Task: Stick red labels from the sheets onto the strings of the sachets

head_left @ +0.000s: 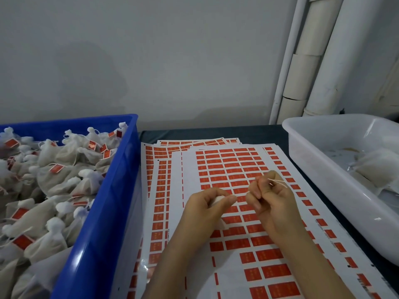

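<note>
Several sheets of red labels (pixel 224 169) lie overlapped on the table in front of me. Over the top sheet my left hand (pixel 207 206) grips a white sachet (pixel 217 200), mostly hidden inside its curled fingers. Just to its right, my right hand (pixel 267 195) pinches the sachet's thin white string (pixel 278 182), whose loose end sticks out past the fingers. The two hands are close together, a short stretch of string between them. No label is visibly on this string.
A blue crate (pixel 112 201) at the left is heaped with white sachets (pixel 54 182) carrying red labels. A white plastic tub (pixel 319 169) at the right holds a few sachets. A grey wall and white pipes (pixel 313 61) stand behind the table.
</note>
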A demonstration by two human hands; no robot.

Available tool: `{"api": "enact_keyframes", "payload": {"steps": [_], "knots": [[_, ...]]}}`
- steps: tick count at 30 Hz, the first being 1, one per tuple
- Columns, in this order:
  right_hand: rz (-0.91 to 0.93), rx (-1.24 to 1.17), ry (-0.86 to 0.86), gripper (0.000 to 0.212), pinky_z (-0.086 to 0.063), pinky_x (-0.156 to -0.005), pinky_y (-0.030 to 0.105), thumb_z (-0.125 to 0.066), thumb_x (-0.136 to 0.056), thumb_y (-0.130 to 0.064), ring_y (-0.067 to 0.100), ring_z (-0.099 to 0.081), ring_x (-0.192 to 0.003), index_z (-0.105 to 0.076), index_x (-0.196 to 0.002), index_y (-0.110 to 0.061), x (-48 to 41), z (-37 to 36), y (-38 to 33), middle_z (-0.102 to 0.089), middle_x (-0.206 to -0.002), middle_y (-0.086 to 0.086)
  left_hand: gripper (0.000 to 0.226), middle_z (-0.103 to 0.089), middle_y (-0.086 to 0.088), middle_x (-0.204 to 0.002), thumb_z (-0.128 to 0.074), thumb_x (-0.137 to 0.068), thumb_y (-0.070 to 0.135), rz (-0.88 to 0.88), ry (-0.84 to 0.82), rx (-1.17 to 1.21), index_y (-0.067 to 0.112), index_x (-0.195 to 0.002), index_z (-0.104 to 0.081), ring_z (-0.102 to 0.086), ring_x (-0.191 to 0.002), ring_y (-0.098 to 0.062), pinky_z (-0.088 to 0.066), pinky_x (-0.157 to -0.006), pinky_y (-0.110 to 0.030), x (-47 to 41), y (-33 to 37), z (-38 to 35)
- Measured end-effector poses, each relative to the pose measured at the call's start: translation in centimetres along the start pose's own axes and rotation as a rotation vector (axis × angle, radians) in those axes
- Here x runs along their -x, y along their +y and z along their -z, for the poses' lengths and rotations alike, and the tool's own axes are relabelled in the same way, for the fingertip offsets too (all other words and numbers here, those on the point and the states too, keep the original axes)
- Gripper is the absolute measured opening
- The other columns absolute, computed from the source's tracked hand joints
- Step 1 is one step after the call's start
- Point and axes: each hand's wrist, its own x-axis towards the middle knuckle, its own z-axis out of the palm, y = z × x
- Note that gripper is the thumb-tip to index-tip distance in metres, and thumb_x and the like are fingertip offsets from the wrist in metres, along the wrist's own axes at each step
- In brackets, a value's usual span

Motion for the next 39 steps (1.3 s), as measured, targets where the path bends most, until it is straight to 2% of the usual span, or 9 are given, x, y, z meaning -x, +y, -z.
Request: {"api": "enact_keyframes", "payload": {"steps": [6,12,15,18,20,24,28,35,39], "knots": [[-0.009,-0.075,0.066,0.025,-0.043,-0.047,0.015,-0.044,-0.092,-0.018,0.011,-0.043,-0.045,-0.055,-0.07,-0.018,-0.2,0.8,0.0,-0.05,-0.059,0.002,0.016,-0.057,0.034,-0.089,-0.054,-0.09,0.042,0.023,-0.043,0.061,0.051,-0.097,-0.042,-0.061,-0.083,0.012,-0.047,-0.056,-0.005,0.5,0.1,0.1],[-0.003,0.689,0.014,0.007,-0.047,-0.052,0.011,-0.05,-0.088,-0.042,0.01,-0.054,-0.054,-0.053,-0.089,-0.035,0.0,0.2,1.7,-0.058,-0.063,-0.006,0.024,-0.053,0.014,-0.109,-0.056,-0.09,0.034,0.068,0.112,0.024,0.041,-0.097,-0.034,-0.061,-0.093,-0.008,-0.051,-0.06,-0.008,0.3,-0.2,0.5],[0.088,1.044,-0.033,0.007,-0.039,-0.055,0.003,-0.055,-0.089,-0.035,0.001,-0.054,-0.07,-0.052,-0.091,-0.041,0.1,-0.3,2.6,-0.053,-0.077,-0.02,0.014,-0.058,0.008,-0.107,-0.054,-0.091,0.032,0.041,0.17,-0.045,0.035,-0.089,-0.041,-0.061,-0.096,-0.013,-0.056,-0.076,-0.021,0.1,-0.4,0.4],[0.155,1.023,0.005,0.008,-0.039,-0.06,-0.001,-0.056,-0.088,-0.033,-0.001,-0.053,-0.073,-0.052,-0.082,-0.037,0.3,-0.6,2.3,-0.05,-0.08,-0.024,0.02,-0.061,0.013,-0.106,-0.057,-0.091,0.022,-0.015,0.173,-0.174,0.035,-0.079,-0.049,-0.055,-0.106,-0.017,-0.05,-0.095,-0.039,0.1,-0.7,0.6],[0.199,0.967,0.054,0.014,-0.038,-0.064,-0.004,-0.058,-0.087,-0.032,0.002,-0.054,-0.07,-0.05,-0.077,-0.039,0.5,-0.7,2.1,-0.051,-0.079,-0.024,0.027,-0.054,0.02,-0.109,-0.06,-0.089,0.018,-0.087,0.222,-0.357,0.04,-0.074,-0.053,-0.046,-0.112,-0.009,-0.039,-0.104,-0.035,-0.1,-1.1,0.5],[0.307,0.983,0.037,0.018,-0.039,-0.068,-0.001,-0.062,-0.085,-0.026,0.001,-0.053,-0.07,-0.051,-0.077,-0.037,1.0,-1.2,2.3,-0.048,-0.079,-0.024,0.017,-0.046,0.022,-0.091,-0.057,-0.09,0.029,0.038,0.266,-0.321,0.042,-0.086,-0.066,-0.042,-0.095,-0.004,-0.04,-0.087,-0.018,0.5,-0.6,-0.4],[0.365,0.964,-0.026,0.026,-0.039,-0.071,-0.001,-0.064,-0.084,-0.023,-0.009,-0.049,-0.085,-0.048,-0.076,-0.042,1.4,-1.7,2.6,-0.047,-0.08,-0.026,0.022,-0.057,0.009,-0.062,-0.048,-0.096,0.03,0.346,0.124,-0.069,0.03,-0.081,-0.064,-0.056,-0.059,-0.008,-0.039,-0.046,-0.004,-0.1,0.1,-0.3],[0.464,0.94,-0.096,0.021,-0.04,-0.068,0.002,-0.065,-0.082,-0.016,-0.006,-0.048,-0.085,-0.052,-0.077,-0.032,1.7,-1.7,3.0,-0.045,-0.078,-0.024,0.046,-0.047,-0.002,-0.052,-0.043,-0.096,0.039,0.766,-0.155,0.747,0.006,-0.074,-0.067,-0.034,-0.035,-0.007,-0.029,-0.035,-0.015,0.3,0.3,2.6],[0.478,0.901,-0.09,0.012,-0.04,-0.064,0.002,-0.061,-0.081,-0.02,-0.005,-0.049,-0.083,-0.055,-0.076,-0.029,1.8,-1.8,2.6,-0.046,-0.08,-0.021,0.05,-0.049,-0.001,-0.054,-0.047,-0.091,0.043,0.831,-0.343,0.841,0.007,-0.063,-0.07,-0.033,-0.032,-0.006,-0.024,-0.036,-0.012,0.3,0.2,3.1]]}}
